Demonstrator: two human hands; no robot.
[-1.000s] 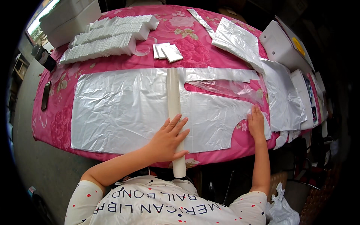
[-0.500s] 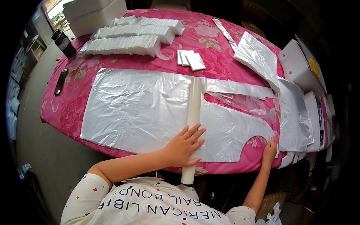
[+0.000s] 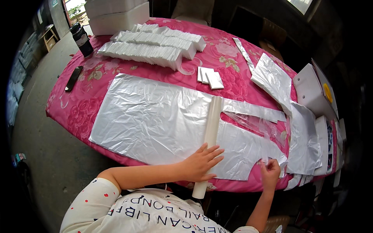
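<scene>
A stack of thin, shiny white plastic sheets (image 3: 155, 120) lies flat, with curved cut-outs and strap-like strips at its right end. Across it rests a long cream-coloured tube (image 3: 211, 120), its near end jutting past the table edge. My left hand (image 3: 202, 163) lies on the tube's near part with fingers spread. Beside the near cut-out, my right hand (image 3: 271, 169) pinches the edge of a sheet between thumb and fingers. A thin clear flap of film (image 3: 266, 130) is raised and crumpled between the strips.
A pink floral cloth (image 3: 81, 120) covers the table. Rows of folded white packets (image 3: 147, 44), white foam boxes (image 3: 116, 17), a black bottle (image 3: 81, 40) and a phone (image 3: 74, 79) stand beyond. Small packets (image 3: 211, 77) sit mid-table. More folded plastic (image 3: 272, 79) and a white box (image 3: 312, 89) are right.
My right hand has come left from the sheet's right corner to the near cut-out, its fingers now pinched. My left hand stays on the tube. The whole view has shifted and tilted slightly.
</scene>
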